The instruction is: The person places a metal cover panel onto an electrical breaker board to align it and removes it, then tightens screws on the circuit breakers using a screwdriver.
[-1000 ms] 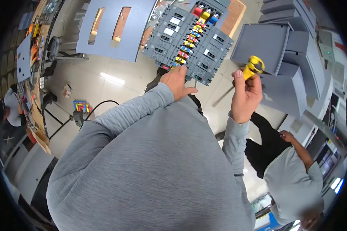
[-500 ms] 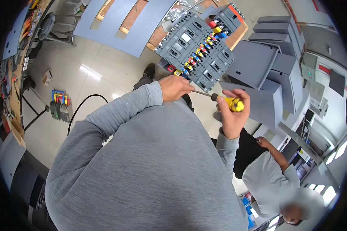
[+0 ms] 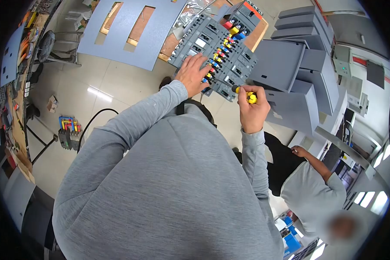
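Note:
My left hand (image 3: 193, 75) lies with spread fingers on the near left part of the grey breaker assembly (image 3: 207, 38), its fingertips by the central row of red, yellow and blue terminals (image 3: 221, 51). In my right hand (image 3: 252, 110) is a yellow and black screwdriver (image 3: 251, 98), with fingers closed round the handle. Its shaft points left over the assembly's near end, toward the terminals beside my left fingertips. Whether the tip touches a screw is too small to tell.
Left of the assembly lies a grey panel with cutouts (image 3: 117, 52). Grey metal enclosures (image 3: 277, 65) stand at right. A co-worker (image 3: 307, 186) is at lower right. A smaller breaker unit (image 3: 69, 134) sits on the floor at left, near a black cable (image 3: 95, 115).
My left hand has moved from the near edge onto the assembly and spread its fingers. My right hand, still holding the screwdriver, has come closer to the assembly, with the shaft now over it.

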{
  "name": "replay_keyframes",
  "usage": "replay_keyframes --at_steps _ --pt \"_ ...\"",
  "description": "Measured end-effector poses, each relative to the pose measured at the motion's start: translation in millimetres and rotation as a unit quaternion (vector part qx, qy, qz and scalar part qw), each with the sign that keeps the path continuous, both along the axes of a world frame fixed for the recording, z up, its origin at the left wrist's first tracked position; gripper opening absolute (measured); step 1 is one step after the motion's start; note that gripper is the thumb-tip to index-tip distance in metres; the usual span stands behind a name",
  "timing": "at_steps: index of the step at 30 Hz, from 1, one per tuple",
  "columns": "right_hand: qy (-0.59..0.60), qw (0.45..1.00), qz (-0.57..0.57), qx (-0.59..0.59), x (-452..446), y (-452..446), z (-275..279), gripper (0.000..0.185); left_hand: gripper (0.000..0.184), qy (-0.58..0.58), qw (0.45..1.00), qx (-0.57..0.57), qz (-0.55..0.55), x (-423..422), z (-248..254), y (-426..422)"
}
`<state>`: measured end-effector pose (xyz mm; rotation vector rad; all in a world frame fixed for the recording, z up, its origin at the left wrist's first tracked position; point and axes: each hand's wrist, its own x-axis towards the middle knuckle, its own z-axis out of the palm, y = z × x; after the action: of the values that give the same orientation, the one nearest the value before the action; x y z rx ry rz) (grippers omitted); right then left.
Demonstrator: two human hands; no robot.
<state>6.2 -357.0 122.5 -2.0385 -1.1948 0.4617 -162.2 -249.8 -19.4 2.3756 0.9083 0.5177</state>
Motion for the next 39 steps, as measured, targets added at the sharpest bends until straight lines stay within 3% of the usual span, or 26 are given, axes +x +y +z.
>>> replay_keyframes --at_steps 11,14,17,20,25,27,28,29,31,33,36,39 --pt "-0.151 0.965 0.206 -0.06 -9.2 35.7 21.0 0.014 0.067 0.037 0.998 0.002 -0.049 -9.8 -7.7 4.6" --pt "-0.187 0.939 0.077 -0.277 -30.4 46.8 51.3 0.017 0.067 0.031 0.998 0.001 -0.055 -10.5 -6.7 6.9" --pt "-0.217 0.921 0.169 -0.277 -13.9 47.5 47.7 0.019 0.068 -0.003 0.998 -0.022 -0.053 -15.5 -0.4 4.9" --pt "-0.279 0.903 0.254 -0.205 -6.3 46.4 62.9 0.018 0.07 -0.072 0.995 -0.057 -0.049 -20.7 24.7 4.6" --pt "-0.055 0.959 0.23 -0.159 -16.3 62.2 114.0 0.026 0.063 -0.21 0.967 -0.11 -0.098 -25.6 98.2 14.6" --pt "0.009 0.961 0.221 -0.167 -21.4 69.3 121.0 0.032 0.043 -0.198 0.965 -0.151 -0.08 -38.0 112.6 23.8" --pt "0.001 0.974 0.216 -0.065 -23.6 70.3 108.3 0.046 0.037 -0.199 0.969 -0.139 -0.051 -45.1 110.0 26.6" --pt "-0.034 0.98 0.196 -0.01 -22.4 72.4 111.3 0.05 0.032 -0.201 0.971 -0.127 -0.021 -52.5 104.4 32.0" --pt "-0.105 0.978 0.151 0.096 -19.0 79.3 123.6 0.058 0.02 -0.089 0.985 -0.089 0.12 -72.9 72.3 54.7" --pt "0.017 0.982 0.107 0.151 -12.7 70.9 155.3 0.061 0.022 -0.049 0.968 -0.063 0.238 -83.8 21.6 90.7" --pt "0.038 0.963 0.135 0.23 -9.0 53.7 189.1 0.061 0.026 0.098 0.956 -0.091 0.26 -79.4 -71.8 145.8" --pt "0.003 0.943 0.19 0.273 -6.7 37.8 209.2 0.061 0.026 0.124 0.951 -0.098 0.264 -45.0 -102.9 175.5"
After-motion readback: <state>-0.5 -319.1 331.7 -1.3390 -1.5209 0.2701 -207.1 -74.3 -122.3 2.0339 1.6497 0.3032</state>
